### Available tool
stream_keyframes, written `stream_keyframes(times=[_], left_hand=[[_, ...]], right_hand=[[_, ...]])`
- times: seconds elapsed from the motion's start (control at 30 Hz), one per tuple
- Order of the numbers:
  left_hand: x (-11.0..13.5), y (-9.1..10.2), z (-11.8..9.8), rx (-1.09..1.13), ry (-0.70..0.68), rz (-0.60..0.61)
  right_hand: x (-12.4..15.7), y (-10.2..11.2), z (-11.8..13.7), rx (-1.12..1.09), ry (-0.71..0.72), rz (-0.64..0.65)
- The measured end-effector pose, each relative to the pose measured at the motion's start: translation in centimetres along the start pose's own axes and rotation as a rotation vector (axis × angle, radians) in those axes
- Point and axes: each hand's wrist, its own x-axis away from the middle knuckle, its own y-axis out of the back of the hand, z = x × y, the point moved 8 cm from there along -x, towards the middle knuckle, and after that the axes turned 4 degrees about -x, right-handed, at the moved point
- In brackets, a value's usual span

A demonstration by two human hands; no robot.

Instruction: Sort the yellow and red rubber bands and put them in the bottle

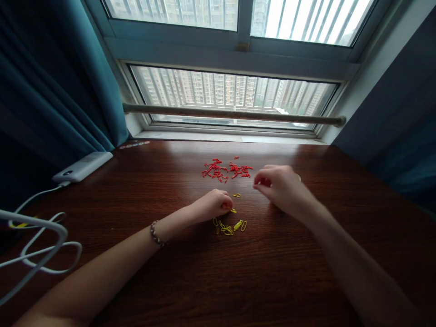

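Two heaps of red clips [215, 171] sit toward the far edge of the table [204, 281]. One yellow clip [237, 195] lies alone, long side running left to right; a yellow bunch [237, 225] is closer to the near edge. The left hand [217, 203] reaches in low, fingers curled by another yellow clip [233, 210]; I can't tell if they pinch it. The right hand [279, 184] bends inward, fingers curled, tips too blurry to tell

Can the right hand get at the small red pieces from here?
Probably yes: the right hand is close beside the small red pieces, and nothing visible stands between them.
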Motion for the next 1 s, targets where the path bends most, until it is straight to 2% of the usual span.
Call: stream_keyframes(times=[0.07, 0.13, 0.2, 0.27, 0.33, 0.43, 0.53, 0.6, 0.67, 0.73, 1.0], left_hand=[[0.0, 0.0, -0.3, -0.02, -0.004, 0.014], [0.0, 0.0, -0.3, -0.034, 0.006, 0.024], [0.0, -0.2, -0.1, -0.027, 0.019, 0.023], [0.0, -0.2, 0.3, 0.019, 0.045, 0.002], [0.0, 0.1, 1.2, 0.127, 0.11, -0.049], [0.1, 0.9, 3.4, 0.437, 0.271, -0.197], [0.6, 1.3, 5.4, 0.865, 0.424, -0.395], [0.8, 0.9, 6.0, 1.132, 0.478, -0.483], [0.7, 0.2, 5.6, 1.328, 0.479, -0.493], [0.6, -0.3, 4.7, 1.442, 0.454, -0.457], [0.6, -0.9, 3.5, 1.564, 0.414, -0.395]], right_hand=[[-0.4, -4.9, 0.6, 0.084, 0.008, 0.108], [-0.8, -9.0, 0.0, 0.15, -0.023, 0.188], [-1.0, -11.6, -1.2, 0.159, -0.061, 0.217], [-1.2, -12.8, -2.4, 0.126, -0.09, 0.214], [-1.3, -13.2, -3.2, 0.049, -0.102, 0.194], [-1.6, -12.6, -3.8, -0.155, -0.115, 0.09], [-1.9, -11.9, -4.3, -0.485, -0.182, -0.081], [-1.9, -12.2, -4.4, -0.783, -0.256, -0.124], [-1.9, -12.7, -3.8, -1.04, -0.29, -0.109], [-1.7, -12.7, -2.8, -1.166, -0.271, -0.097], [-1.3, -11.1, -1.6, -1.2, -0.245, -0.087]])
